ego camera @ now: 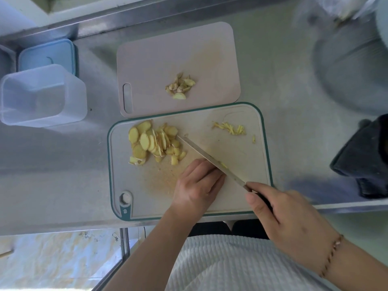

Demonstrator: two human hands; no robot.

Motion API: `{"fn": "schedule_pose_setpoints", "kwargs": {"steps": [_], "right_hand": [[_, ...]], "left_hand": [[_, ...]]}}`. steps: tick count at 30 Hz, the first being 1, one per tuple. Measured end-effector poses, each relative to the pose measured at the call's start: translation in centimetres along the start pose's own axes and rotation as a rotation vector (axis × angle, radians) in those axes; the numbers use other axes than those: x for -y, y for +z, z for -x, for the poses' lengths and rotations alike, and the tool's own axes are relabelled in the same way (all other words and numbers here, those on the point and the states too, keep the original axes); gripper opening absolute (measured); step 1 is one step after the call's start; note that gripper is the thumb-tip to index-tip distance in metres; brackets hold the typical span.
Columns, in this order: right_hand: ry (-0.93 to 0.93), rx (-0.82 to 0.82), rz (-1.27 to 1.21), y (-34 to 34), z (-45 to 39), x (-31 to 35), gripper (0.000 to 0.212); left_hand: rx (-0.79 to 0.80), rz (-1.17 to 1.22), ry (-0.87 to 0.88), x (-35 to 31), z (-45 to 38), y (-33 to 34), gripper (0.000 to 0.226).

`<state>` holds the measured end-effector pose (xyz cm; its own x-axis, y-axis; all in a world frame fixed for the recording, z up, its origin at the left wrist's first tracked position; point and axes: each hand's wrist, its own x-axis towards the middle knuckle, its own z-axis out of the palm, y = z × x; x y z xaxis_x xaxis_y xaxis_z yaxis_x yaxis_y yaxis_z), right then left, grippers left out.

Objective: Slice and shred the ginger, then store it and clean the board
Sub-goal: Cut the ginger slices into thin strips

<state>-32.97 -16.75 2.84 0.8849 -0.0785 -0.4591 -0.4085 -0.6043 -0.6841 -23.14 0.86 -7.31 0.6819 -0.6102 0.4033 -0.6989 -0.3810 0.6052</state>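
Slicing looks done: ginger slices (154, 141) heaped at ten o'clock on the board (241, 156). Few shreds (230, 128) at one o'clock. Right hand (294, 221) grips the knife (210, 157); left hand (196, 183) curled, contents hidden. Storing, cleaning remain.

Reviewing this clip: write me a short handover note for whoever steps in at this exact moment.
Right hand grips the knife, blade on the teal-rimmed board.
Left hand rests curled on that board against the blade; what it holds is hidden.
Ginger slices piled far left on the board; a few shreds far right.
Trimmings on the pink board.
Clear container is empty.
Done: slicing, first shreds.
Left: shredding, storing, cleaning.
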Motion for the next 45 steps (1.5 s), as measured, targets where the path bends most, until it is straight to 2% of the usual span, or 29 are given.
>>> {"fn": "schedule_pose_setpoints", "kwargs": {"steps": [19, 26, 32, 41, 45], "right_hand": [[0.025, 0.034, 0.099, 0.0, -0.8, 0.5, 0.066], [0.004, 0.017, 0.121, 0.5, -4.0, 0.5, 0.065], [-0.005, 0.007, 0.135, 0.1, -1.7, 0.4, 0.058], [-0.021, 0.018, 0.191, 0.6, -3.2, 0.6, 0.069], [-0.029, 0.004, 0.186, 1.0, -4.0, 0.9, 0.063]], "left_hand": [[0.017, -0.037, -0.033, -0.1, -0.1, 0.2, 0.008], [0.013, -0.035, -0.036, 0.1, 0.0, 0.4, 0.010], [-0.007, -0.032, -0.046, -0.2, -0.1, 0.2, 0.009], [0.000, -0.024, -0.044, -0.1, -0.1, 0.2, 0.011], [0.000, -0.046, -0.046, -0.2, 0.0, 0.1, 0.012]]}}
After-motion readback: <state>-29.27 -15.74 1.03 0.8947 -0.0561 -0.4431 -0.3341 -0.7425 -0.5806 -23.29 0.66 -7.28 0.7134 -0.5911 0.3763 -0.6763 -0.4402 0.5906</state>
